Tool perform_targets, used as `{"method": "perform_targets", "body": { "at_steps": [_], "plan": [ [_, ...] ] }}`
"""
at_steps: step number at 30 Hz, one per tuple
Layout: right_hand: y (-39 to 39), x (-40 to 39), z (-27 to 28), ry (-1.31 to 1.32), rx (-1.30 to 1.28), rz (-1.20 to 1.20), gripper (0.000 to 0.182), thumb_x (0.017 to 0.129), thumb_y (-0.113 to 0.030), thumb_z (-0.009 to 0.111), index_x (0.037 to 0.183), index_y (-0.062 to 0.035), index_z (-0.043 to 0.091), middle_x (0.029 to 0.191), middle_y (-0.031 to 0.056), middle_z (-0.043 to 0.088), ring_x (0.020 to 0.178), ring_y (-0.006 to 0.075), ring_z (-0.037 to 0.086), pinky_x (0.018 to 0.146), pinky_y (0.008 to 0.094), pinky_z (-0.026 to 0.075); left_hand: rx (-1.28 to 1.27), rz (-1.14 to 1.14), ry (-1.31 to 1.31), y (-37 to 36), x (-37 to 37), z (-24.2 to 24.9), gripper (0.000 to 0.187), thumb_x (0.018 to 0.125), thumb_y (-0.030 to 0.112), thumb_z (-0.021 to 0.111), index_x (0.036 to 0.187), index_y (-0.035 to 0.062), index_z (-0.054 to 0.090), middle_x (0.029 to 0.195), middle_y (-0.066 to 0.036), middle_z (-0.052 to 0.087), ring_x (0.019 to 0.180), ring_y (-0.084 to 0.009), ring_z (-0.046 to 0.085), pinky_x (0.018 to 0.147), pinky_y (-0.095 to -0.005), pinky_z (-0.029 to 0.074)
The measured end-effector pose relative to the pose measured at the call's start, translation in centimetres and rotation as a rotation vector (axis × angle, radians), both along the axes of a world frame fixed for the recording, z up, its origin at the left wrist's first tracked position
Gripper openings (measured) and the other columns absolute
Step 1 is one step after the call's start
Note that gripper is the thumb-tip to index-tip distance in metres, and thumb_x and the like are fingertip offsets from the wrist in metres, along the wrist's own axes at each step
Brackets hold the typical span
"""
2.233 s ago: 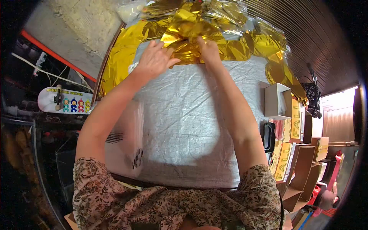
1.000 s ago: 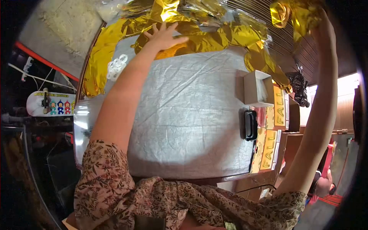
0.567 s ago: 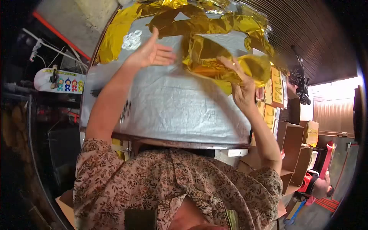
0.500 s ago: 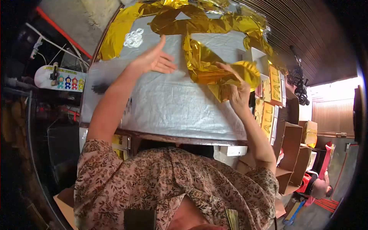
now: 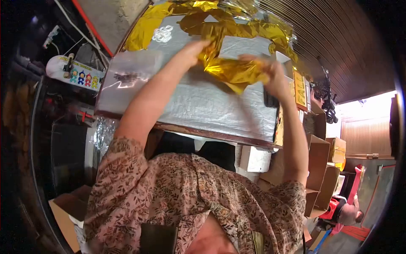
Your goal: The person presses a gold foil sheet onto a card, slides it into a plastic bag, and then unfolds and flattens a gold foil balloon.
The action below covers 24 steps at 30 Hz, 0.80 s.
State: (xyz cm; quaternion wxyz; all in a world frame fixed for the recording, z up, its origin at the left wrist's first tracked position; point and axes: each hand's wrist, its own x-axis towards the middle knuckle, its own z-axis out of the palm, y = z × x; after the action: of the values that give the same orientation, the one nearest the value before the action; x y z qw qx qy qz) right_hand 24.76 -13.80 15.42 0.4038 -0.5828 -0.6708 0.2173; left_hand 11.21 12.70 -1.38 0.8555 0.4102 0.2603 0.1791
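A crinkled, limp gold foil balloon [image 5: 237,74] stretches between my two hands above the silver-covered table [image 5: 186,110]. My left hand [image 5: 196,51] is closed on its left part, where the foil rises toward the far side. At the other end, my right hand [image 5: 274,77] grips the bunched foil; its fingers are slightly blurred. Beyond my hands, more flat gold foil balloons [image 5: 192,24] lie along the far edge, one with a triangular hole like a letter A. A coil of white ribbon [image 5: 163,34] rests past my left forearm.
A clear plastic bag [image 5: 135,70] lies at the table's left. A dark flat object [image 5: 270,99] and printed boxes [image 5: 300,91] line the right edge. Cardboard boxes [image 5: 317,161] stand to the right, and another person [image 5: 349,211] is farther off. A skateboard deck [image 5: 74,74] is at left.
My left hand, open and apart from the foil before, has moved right and now holds it. My right hand has risen slightly, and the foil is drawn sideways between both hands.
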Motion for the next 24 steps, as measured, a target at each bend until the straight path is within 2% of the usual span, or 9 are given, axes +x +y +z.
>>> {"method": "perform_targets", "body": {
  "at_steps": [3, 4, 7, 9, 11, 15, 18, 21, 24],
  "plan": [
    [2.1, 4.2, 1.3, -0.279, 0.154, -0.112, 0.043, 0.086, 0.009, 0.057, 0.127, 0.0003, 0.069, 0.127, 0.0104, 0.072, 0.121, 0.0187, 0.063, 0.106, 0.0303, 0.046, -0.066, 0.286, -0.238, 1.8, 1.0, 6.6, 0.036, 0.108, 0.029, 0.052, 0.133, 0.0032, 0.056, 0.128, -0.014, 0.066, 0.113, -0.0282, 0.066, 0.097, -0.0484, 0.057],
    [2.4, 4.6, 1.7, 0.037, 0.142, -0.149, 0.042, 0.088, 0.010, 0.054, 0.126, 0.0016, 0.069, 0.123, 0.0099, 0.074, 0.122, 0.0211, 0.064, 0.107, 0.0305, 0.045, -0.045, 0.403, -0.242, 2.0, 0.9, 9.2, 0.037, 0.108, 0.030, 0.053, 0.134, 0.0030, 0.055, 0.131, -0.014, 0.064, 0.115, -0.0280, 0.065, 0.098, -0.0490, 0.056],
    [0.6, 2.2, 3.0, -0.181, 0.366, -0.183, 0.042, 0.087, 0.012, 0.053, 0.123, 0.0006, 0.071, 0.122, 0.0101, 0.074, 0.124, 0.0262, 0.065, 0.111, 0.0372, 0.044, 0.006, 0.422, -0.478, 5.7, -0.2, 10.8, 0.039, 0.108, 0.035, 0.051, 0.130, 0.0033, 0.056, 0.130, -0.017, 0.063, 0.122, -0.0365, 0.059, 0.109, -0.0544, 0.046],
    [-0.6, 1.4, 2.3, -0.895, 0.662, -0.291, 0.046, 0.081, 0.014, 0.059, 0.120, -0.0070, 0.074, 0.128, 0.0085, 0.071, 0.127, 0.0258, 0.063, 0.110, 0.0478, 0.047, -0.067, 0.309, -0.599, 3.8, -1.9, 10.5, 0.041, 0.107, 0.035, 0.054, 0.132, 0.0026, 0.057, 0.131, -0.017, 0.064, 0.121, -0.0338, 0.061, 0.107, -0.0518, 0.048],
    [-1.7, 1.0, -1.5, -0.886, 0.645, -0.289, 0.043, 0.079, 0.012, 0.062, 0.116, -0.0070, 0.074, 0.124, 0.0076, 0.073, 0.125, 0.0279, 0.065, 0.112, 0.0507, 0.044, -0.074, 0.379, -0.600, 2.0, -2.3, 9.9, 0.041, 0.107, 0.036, 0.055, 0.131, 0.0029, 0.058, 0.128, -0.016, 0.066, 0.120, -0.0320, 0.062, 0.107, -0.0501, 0.048],
    [-3.8, -0.6, -8.7, -0.848, 0.534, -0.264, 0.041, 0.078, 0.005, 0.070, 0.117, -0.0077, 0.073, 0.120, 0.0089, 0.074, 0.122, 0.0286, 0.067, 0.112, 0.0527, 0.044, 0.331, 0.225, 0.237, 3.5, -4.9, 1.0, 0.040, 0.102, 0.037, 0.064, 0.123, 0.0027, 0.066, 0.114, -0.010, 0.072, 0.097, -0.0223, 0.071, 0.084, -0.0381, 0.058],
    [-5.7, -2.1, -12.3, -0.734, 0.282, -0.194, 0.043, 0.079, 0.004, 0.068, 0.120, -0.0071, 0.071, 0.126, 0.0101, 0.071, 0.128, 0.0290, 0.063, 0.118, 0.0556, 0.035, 0.669, 0.229, 0.594, 3.9, -5.8, -1.6, 0.040, 0.095, 0.044, 0.068, 0.100, 0.0042, 0.075, 0.092, -0.008, 0.077, 0.080, -0.0235, 0.073, 0.072, -0.0433, 0.057],
    [-6.2, -2.1, -12.9, -0.716, 0.016, -0.159, 0.052, 0.079, 0.001, 0.069, 0.131, -0.0065, 0.066, 0.139, 0.0147, 0.063, 0.141, 0.0327, 0.050, 0.124, 0.0543, 0.024, 1.042, 0.259, 0.799, 4.1, -5.8, -2.8, 0.038, 0.087, 0.041, 0.073, 0.097, 0.0050, 0.077, 0.086, -0.009, 0.077, 0.073, -0.0265, 0.074, 0.072, -0.0408, 0.058],
    [-5.5, -1.9, -11.7, -0.282, -0.184, -0.094, 0.060, 0.083, -0.009, 0.070, 0.142, -0.0078, 0.058, 0.151, 0.0190, 0.052, 0.150, 0.0370, 0.036, 0.126, 0.0525, 0.016, 1.026, 0.267, 0.722, 3.0, -6.7, -2.0, 0.042, 0.080, 0.045, 0.078, 0.100, 0.0075, 0.077, 0.092, -0.012, 0.078, 0.080, -0.0279, 0.074, 0.076, -0.0403, 0.058]
  ]
}}
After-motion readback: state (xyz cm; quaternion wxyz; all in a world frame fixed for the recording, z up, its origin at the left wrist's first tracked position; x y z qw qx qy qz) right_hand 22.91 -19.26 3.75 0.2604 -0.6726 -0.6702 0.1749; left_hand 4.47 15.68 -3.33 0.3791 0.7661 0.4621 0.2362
